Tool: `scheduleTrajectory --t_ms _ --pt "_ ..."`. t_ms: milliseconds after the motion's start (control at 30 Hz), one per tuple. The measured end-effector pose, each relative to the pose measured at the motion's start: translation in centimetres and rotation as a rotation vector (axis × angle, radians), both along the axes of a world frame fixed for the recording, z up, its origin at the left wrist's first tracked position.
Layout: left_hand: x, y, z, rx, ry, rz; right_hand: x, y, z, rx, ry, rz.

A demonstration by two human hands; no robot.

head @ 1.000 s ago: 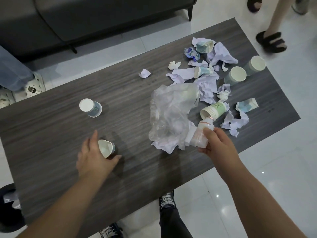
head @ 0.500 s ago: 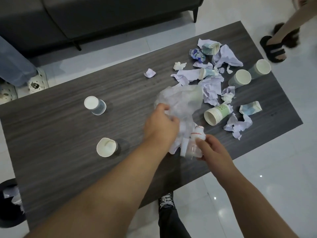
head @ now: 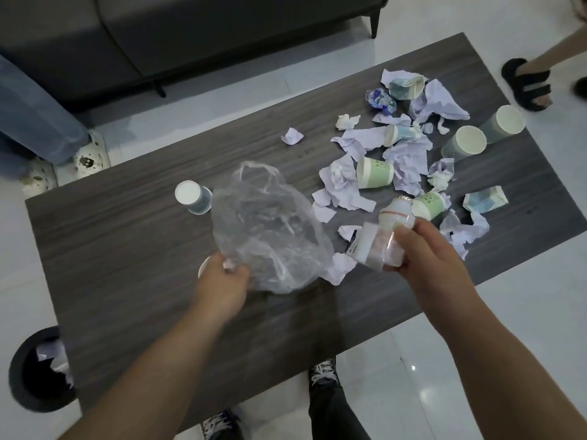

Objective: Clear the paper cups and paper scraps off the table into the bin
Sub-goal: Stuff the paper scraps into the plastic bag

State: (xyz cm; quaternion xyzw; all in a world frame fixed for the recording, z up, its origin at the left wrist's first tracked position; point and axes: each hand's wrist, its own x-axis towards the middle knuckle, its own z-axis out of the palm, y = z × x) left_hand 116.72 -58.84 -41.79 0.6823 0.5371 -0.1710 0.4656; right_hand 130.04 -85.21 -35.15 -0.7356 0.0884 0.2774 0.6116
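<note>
A big dark table [head: 127, 249] fills the middle of the view. A round black bin [head: 19, 381] sits on the floor at the near left corner, with some paper already in it. A see-through plastic bag [head: 266, 236] hangs over the table, near its middle. On the far right of the table lies a pile of paper scraps [head: 409, 160] with paper cups mixed in. A green cup [head: 374, 173] lies on its side in the pile. Two cups [head: 463, 147] lie at the right edge. One more cup [head: 192, 196] stands upside down to the left of the bag.

The left hand [head: 222, 281] reaches out from the near side and pinches the bag at its near edge, fingers curled tight on it. The right hand [head: 425, 258] is lifted above the table and grips a small white bottle [head: 386, 233], tipped on its side.

The step looks like carrying the bag and the bottle to the bin. To do it well, keep hold of both and swing them left and down to the bin. The bag is light and floppy, so bunch it up first or it may catch on the cups. Most cups and scraps are not yet cleared.
</note>
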Motion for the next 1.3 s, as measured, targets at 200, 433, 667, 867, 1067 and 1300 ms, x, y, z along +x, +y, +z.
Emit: scheduleTrajectory --t_ms 200,433,667,867,1067,1300 --pt "-3.7 -3.4 -2.0 -0.016 -0.010 -0.031 -1.6 5.4 0.8 0.116 -0.146 0.073" --pt "-7.5 -4.1 -3.1 -0.012 -0.025 0.039 -4.9 11.5 -2.3 -0.406 -0.309 0.537" --pt "-9.7 -1.5 -4.7 -0.074 -0.107 0.172 -6.6 9.5 -4.1 -0.537 -0.346 0.396" --pt "-11.3 0.1 -4.4 -0.034 -0.108 0.061 -5.4 5.3 -9.1 -0.687 -0.067 0.198" --pt "-13.6 2.3 -4.5 0.024 -0.144 0.052 -4.3 5.7 -12.7 -1.046 -0.255 0.509" --pt "-14.8 3.3 -5.0 -0.026 -0.219 0.120 -0.4 4.0 -15.6 -1.104 -0.076 0.653"
